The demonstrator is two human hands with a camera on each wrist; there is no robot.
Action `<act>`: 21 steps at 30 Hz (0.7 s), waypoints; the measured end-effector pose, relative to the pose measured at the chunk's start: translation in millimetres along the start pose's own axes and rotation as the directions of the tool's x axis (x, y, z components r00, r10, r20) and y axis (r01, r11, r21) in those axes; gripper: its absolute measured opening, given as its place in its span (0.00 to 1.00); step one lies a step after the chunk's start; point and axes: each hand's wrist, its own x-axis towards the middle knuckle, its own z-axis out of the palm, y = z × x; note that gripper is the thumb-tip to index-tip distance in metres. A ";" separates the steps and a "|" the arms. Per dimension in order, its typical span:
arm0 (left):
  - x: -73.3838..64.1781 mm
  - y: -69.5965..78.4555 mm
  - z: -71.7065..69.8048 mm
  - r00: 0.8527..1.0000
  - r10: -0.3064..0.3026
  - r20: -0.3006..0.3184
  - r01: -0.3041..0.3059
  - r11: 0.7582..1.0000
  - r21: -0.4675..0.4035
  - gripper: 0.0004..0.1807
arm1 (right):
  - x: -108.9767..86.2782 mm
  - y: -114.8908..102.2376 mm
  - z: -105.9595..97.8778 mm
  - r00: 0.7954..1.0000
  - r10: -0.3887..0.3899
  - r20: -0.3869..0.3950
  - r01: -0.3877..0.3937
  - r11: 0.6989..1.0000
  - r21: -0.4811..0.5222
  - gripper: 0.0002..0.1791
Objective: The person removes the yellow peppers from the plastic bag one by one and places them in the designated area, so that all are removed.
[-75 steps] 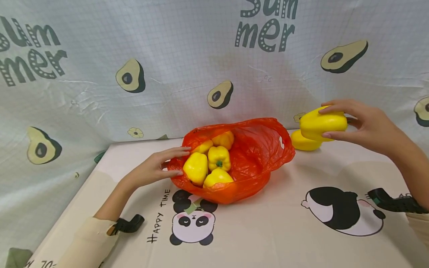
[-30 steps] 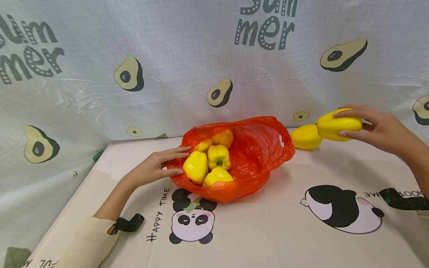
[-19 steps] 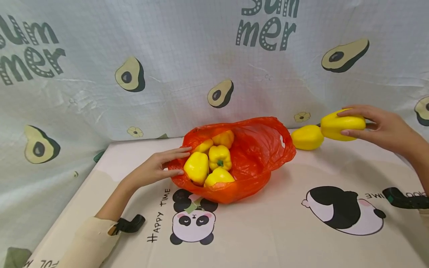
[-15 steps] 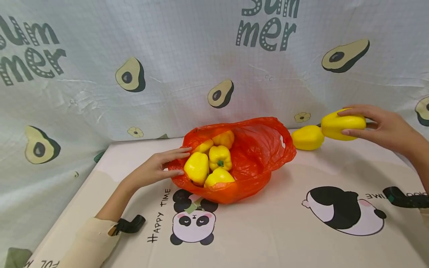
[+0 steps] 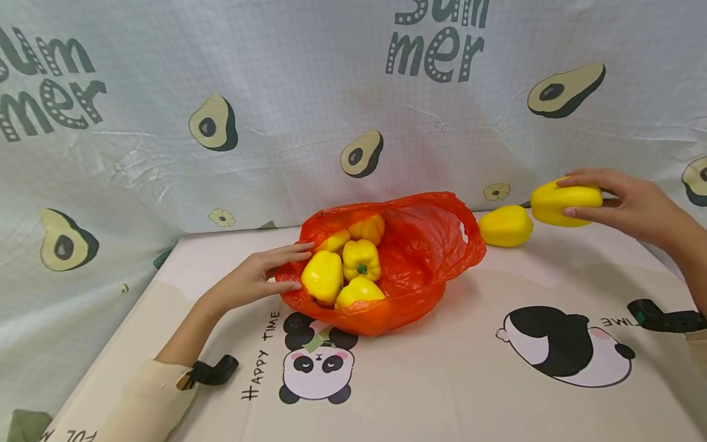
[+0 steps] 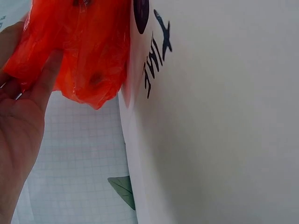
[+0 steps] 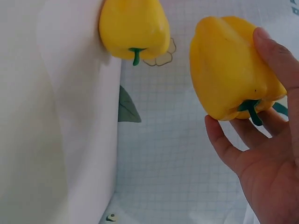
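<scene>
A red plastic bag (image 5: 411,307) lies on its side on the table, its mouth facing the camera. Several yellow bell peppers (image 5: 323,277) sit inside, toward its left end. My left hand (image 5: 248,276) holds that end, thumb and fingers apart on either side of it; the left wrist view shows the thumb against the red plastic (image 6: 93,56). To the right, my right hand (image 5: 635,199) grips another yellow bell pepper (image 5: 566,202) above the table, its green stem (image 7: 252,112) toward the palm. A further yellow pepper (image 5: 505,226) rests on the table between bag and right hand.
The table has a pale cloth (image 5: 442,380) printed with pandas and lettering. Behind it hangs a white sheet (image 5: 304,73) with avocado prints, close to the back edge. A black wrist camera (image 5: 215,370) sits on the left forearm, another (image 5: 663,316) on the right.
My right hand has moved right with its pepper, uncovering more of the pepper on the table, then risen slightly. The left hand and the bag stay where they were.
</scene>
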 end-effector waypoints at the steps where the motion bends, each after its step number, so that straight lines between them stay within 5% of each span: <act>1: -0.2 0.2 0.0 1.000 0.000 0.000 0.000 1.000 0.000 0.32 | 0.3 1.5 0.2 1.000 0.004 0.002 -0.004 1.000 -0.002 0.31; 21: 1.2 1.8 -0.2 1.000 0.001 0.007 -0.001 1.000 0.002 0.33 | 4.6 26.7 4.3 0.996 0.075 0.053 -0.077 0.997 0.029 0.33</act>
